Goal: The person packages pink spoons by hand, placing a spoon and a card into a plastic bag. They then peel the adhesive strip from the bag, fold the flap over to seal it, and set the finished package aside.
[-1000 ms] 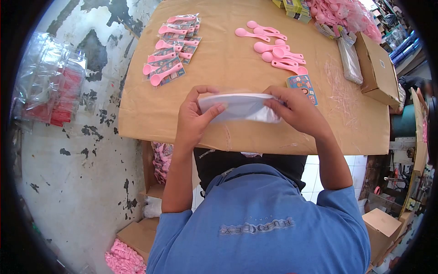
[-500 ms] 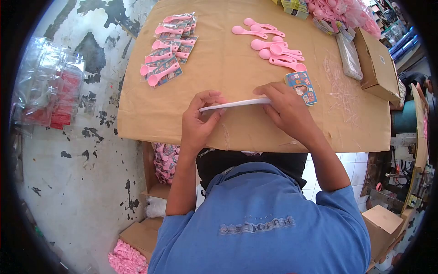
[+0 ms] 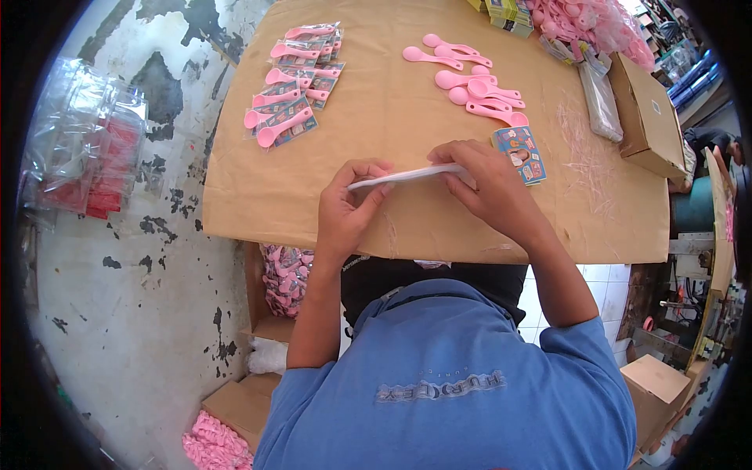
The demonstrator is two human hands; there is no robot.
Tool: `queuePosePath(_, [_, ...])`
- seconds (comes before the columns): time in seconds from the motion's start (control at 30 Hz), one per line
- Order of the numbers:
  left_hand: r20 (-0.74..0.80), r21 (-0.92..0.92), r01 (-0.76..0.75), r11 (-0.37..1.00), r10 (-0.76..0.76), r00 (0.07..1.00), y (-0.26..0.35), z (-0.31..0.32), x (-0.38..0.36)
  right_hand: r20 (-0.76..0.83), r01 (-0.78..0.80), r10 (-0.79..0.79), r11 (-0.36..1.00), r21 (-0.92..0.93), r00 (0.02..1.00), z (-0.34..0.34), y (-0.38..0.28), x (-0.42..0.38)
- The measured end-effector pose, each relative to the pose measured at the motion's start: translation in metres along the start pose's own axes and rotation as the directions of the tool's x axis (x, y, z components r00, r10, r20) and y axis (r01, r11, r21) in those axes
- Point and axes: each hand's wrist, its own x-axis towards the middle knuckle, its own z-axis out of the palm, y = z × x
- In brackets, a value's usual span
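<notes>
A thin white stack, perhaps plastic bags, (image 3: 411,175) is stretched between my hands above the near part of the table. My left hand (image 3: 354,200) pinches its left end between thumb and fingers. Its right end is gripped by my right hand (image 3: 482,178), whose fingers bend over the top. Just beyond the right hand lies a pile of printed blue cards (image 3: 520,153). Loose pink spoons (image 3: 487,88) form a group farther back. At the back left, pink spoons on cards in clear bags (image 3: 283,127) overlap in a column.
The brown-covered table (image 3: 376,102) carries an open cardboard box (image 3: 646,117), a clear plastic packet (image 3: 600,100) and a heap of bagged pink pieces (image 3: 587,23) at right. Clear bags (image 3: 74,141) hang at far left. Part of another person (image 3: 709,141) shows at far right.
Both hands keep hold of the white stack, with its right end slightly higher and the right fingers shifted a little. The view has moved slightly.
</notes>
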Motion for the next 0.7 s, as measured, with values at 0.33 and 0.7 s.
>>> queuePosePath(0.33, [-0.081,0.118,0.037,0.992,-0.027,0.996,0.009,0.001,-0.002,-0.034,-0.145,0.144,0.989,-0.022,0.989,-0.018,0.003,-0.011])
queuePosePath(0.7, [-0.14,0.263,0.119,0.958,-0.084,0.987,0.01,-0.004,0.003,0.016,-0.324,0.325,0.938,0.118,0.946,-0.019,0.0,-0.011])
